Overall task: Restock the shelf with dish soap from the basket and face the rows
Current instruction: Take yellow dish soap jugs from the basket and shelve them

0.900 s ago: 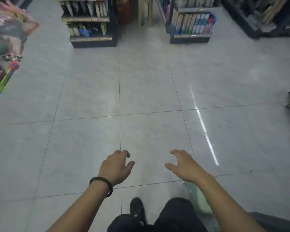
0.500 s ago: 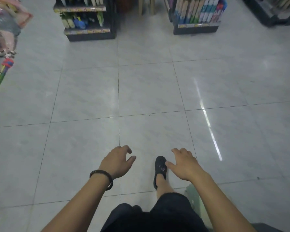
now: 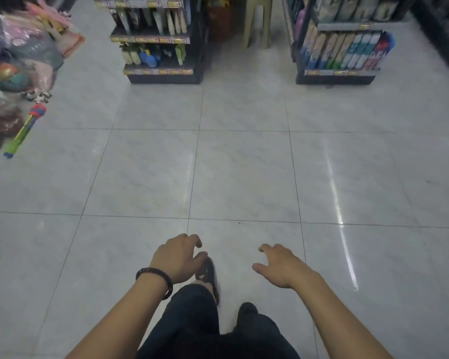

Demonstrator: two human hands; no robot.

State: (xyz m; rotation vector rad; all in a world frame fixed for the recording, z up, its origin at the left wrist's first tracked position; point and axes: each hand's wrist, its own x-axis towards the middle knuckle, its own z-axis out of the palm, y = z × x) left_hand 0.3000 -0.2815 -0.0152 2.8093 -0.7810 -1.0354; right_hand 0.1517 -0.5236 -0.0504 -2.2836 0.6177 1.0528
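My left hand [image 3: 178, 256], with a dark bracelet at the wrist, hangs in front of me over the tiled floor, fingers loosely curled and holding nothing. My right hand [image 3: 280, 266] is beside it, fingers spread and empty. No basket is in view. A dark shelf unit [image 3: 163, 77] ahead on the left carries bottles [image 3: 147, 57] on its lowest shelf, some green, some blue; I cannot tell whether they are dish soap.
A second shelf unit [image 3: 335, 79] with boxed goods stands ahead on the right. A rack of toys and bagged goods [image 3: 18, 73] crowds the left edge. A plastic stool [image 3: 258, 19] stands between the shelf units. Grey tiled floor [image 3: 244, 164] stretches between me and the shelves.
I have stepped forward over the floor; the shelf units have come nearer. My feet have swapped places under me. Both hands stay empty, and the pale green thing by my right arm is out of view.
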